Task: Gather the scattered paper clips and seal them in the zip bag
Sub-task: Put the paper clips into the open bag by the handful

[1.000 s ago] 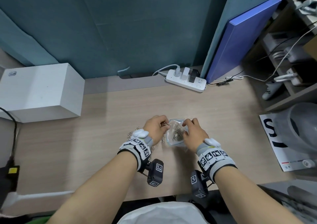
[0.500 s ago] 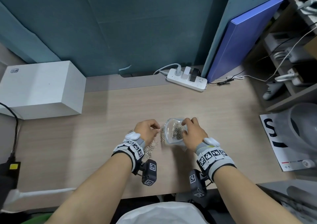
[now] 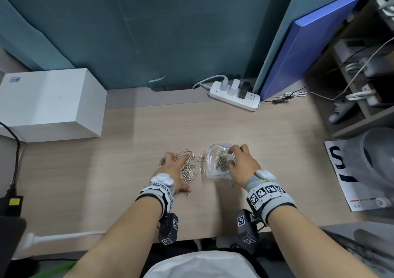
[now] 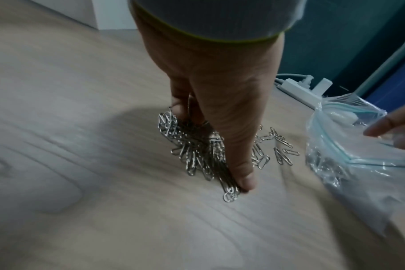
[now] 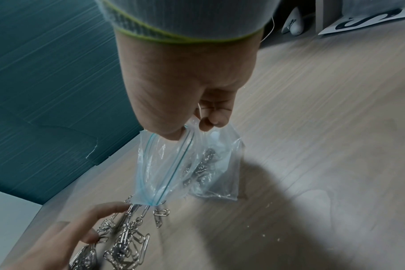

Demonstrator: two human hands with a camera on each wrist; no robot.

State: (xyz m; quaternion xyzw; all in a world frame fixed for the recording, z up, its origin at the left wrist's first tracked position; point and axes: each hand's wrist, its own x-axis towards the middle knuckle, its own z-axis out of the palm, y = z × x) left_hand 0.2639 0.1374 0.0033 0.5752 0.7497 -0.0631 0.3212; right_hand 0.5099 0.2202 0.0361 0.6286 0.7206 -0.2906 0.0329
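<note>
Silver clips point(image 3: 188, 168) lie heaped on the wooden desk point(image 3: 106, 171), with the left hand point(image 3: 172, 169) spread flat over them, fingers straight, thumb point(image 4: 240, 175) pressing the heap's edge. Just right of the heap, the right hand point(image 3: 242, 164) pinches the rim of the clear bag point(image 3: 217, 162), mouth open toward the clips; more clips sit inside it. A few loose clips lie between heap and bag. Farther back stand a white box point(image 3: 51, 105), a power strip point(image 3: 234, 95) and a blue board point(image 3: 309, 43).
</note>
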